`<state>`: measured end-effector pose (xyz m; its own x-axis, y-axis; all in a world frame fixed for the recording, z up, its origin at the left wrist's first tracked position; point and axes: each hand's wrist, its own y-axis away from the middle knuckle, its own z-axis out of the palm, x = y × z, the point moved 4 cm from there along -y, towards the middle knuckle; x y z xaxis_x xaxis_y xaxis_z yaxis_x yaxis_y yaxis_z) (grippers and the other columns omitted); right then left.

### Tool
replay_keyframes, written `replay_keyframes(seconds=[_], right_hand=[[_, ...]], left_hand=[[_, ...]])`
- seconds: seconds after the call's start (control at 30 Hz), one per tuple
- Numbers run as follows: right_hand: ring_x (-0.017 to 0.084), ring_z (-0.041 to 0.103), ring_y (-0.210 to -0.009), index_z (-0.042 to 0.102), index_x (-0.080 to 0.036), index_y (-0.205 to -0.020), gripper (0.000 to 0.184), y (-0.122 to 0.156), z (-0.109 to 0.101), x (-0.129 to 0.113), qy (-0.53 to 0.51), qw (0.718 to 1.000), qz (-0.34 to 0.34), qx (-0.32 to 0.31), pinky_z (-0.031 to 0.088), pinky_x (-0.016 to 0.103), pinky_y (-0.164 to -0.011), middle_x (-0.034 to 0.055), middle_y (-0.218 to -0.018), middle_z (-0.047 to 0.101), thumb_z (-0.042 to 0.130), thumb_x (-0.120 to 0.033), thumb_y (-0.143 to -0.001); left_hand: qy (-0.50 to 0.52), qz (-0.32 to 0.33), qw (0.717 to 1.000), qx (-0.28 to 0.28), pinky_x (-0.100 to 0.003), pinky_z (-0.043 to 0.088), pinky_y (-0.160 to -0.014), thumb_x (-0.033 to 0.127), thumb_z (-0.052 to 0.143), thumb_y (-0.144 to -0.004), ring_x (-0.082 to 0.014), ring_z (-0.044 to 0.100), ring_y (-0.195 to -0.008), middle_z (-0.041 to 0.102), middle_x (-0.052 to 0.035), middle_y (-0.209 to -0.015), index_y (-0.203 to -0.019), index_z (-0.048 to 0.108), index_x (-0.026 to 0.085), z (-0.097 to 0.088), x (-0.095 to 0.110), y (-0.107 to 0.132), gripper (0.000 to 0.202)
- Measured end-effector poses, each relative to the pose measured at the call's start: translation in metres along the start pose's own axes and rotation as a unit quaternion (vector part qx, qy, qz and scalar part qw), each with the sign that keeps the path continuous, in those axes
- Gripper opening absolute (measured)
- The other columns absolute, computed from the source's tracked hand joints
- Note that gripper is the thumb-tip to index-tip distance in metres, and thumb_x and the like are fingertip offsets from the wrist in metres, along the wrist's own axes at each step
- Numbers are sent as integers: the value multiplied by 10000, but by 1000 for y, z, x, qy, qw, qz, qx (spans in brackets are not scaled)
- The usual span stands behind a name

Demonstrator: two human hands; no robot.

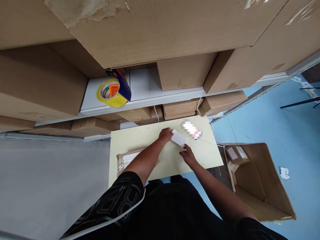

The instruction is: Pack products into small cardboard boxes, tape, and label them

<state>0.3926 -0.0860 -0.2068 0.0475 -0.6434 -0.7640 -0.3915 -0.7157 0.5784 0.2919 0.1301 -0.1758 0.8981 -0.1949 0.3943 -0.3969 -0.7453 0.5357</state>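
Note:
Over the pale yellow table (165,168), my two hands share a small white rectangular piece (178,137) that looks like a label or a slip of paper. My left hand (166,135) is closed on its upper left corner. At the lower right corner, my right hand (188,155) pinches the edge between thumb and finger, its other fingers curled. Under my left forearm lies a cardboard box (120,163) with a white sheet and clear tape on it, partly hidden by the arm. A pixelated, phone-like object (191,129) rests to the right of the white piece.
Behind the table stands a shelf (145,96) with cardboard boxes (186,71) and a yellow tape roll in a dispenser (112,92). Right of the table, an open carton (262,176) holds a small labelled box (237,155). A white cable (211,125) hangs by the table's right edge.

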Motion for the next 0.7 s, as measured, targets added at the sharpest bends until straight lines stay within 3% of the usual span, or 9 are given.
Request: replay_keyframes(seconds=[0.2, 0.3, 0.4, 0.47, 0.53, 0.63, 0.7], right_hand=[[210, 676, -974, 458, -245, -1478, 737, 2, -2, 3, -27, 999, 14, -7, 543, 335, -798, 104, -1410, 564, 631, -436, -788], [221, 678, -938, 511, -210, -1421, 674, 6, -9, -2, -7, 1000, 16, 26, 543, 345, -789, 125, -1358, 600, 627, -415, -790], [233, 658, -882, 602, -175, -1247, 510, 15, -22, -17, 48, 993, -35, 100, 529, 368, -803, 132, -1194, 655, 621, -443, -813], [230, 645, -834, 630, -191, -1080, 375, 24, -28, -30, 44, 989, -87, 114, 516, 363, -792, 90, -1012, 687, 561, -505, -885], [224, 644, -798, 614, -215, -952, 377, 30, -32, -42, 8, 987, -120, 109, 504, 339, -757, 47, -856, 681, 468, -563, -956], [221, 638, -730, 577, -233, -823, 413, 34, -42, -50, -10, 986, -98, 131, 483, 313, -690, 18, -723, 657, 473, -612, -952], [219, 621, -662, 559, -242, -763, 401, 32, -48, -47, -5, 987, -52, 151, 469, 306, -641, 3, -643, 629, 525, -613, -913]], left_hand=[[-50, 49, 997, 17, -342, 480, -839, 287, 600, -936, -252, 660, -1004, 733, -97, -1059, -982, 711, 200, -14, 11, 11, 149], [-68, 93, 993, 28, -355, 466, -915, 279, 554, -961, -265, 621, -1124, 701, -114, -1154, -1009, 706, 191, -19, 23, 27, 182], [-82, 142, 986, 26, -350, 476, -921, 298, 507, -987, -252, 632, -1095, 697, -110, -1128, -996, 708, 181, -20, 34, 51, 233], [-79, 194, 978, 13, -342, 491, -910, 298, 496, -990, -238, 648, -1064, 703, -94, -1131, -1038, 711, 185, -17, 42, 68, 247], [-64, 261, 963, -12, -339, 501, -927, 310, 535, -972, -235, 652, -1090, 706, -79, -1187, -1113, 707, 198, -11, 48, 84, 249], [-32, 355, 932, -65, -350, 492, -1009, 379, 640, -924, -245, 645, -1154, 720, -70, -1223, -1139, 720, 210, 1, 57, 97, 285], [-16, 383, 920, -85, -356, 486, -1042, 386, 628, -939, -239, 650, -1155, 739, -65, -1190, -1109, 742, 214, 8, 61, 96, 267]])
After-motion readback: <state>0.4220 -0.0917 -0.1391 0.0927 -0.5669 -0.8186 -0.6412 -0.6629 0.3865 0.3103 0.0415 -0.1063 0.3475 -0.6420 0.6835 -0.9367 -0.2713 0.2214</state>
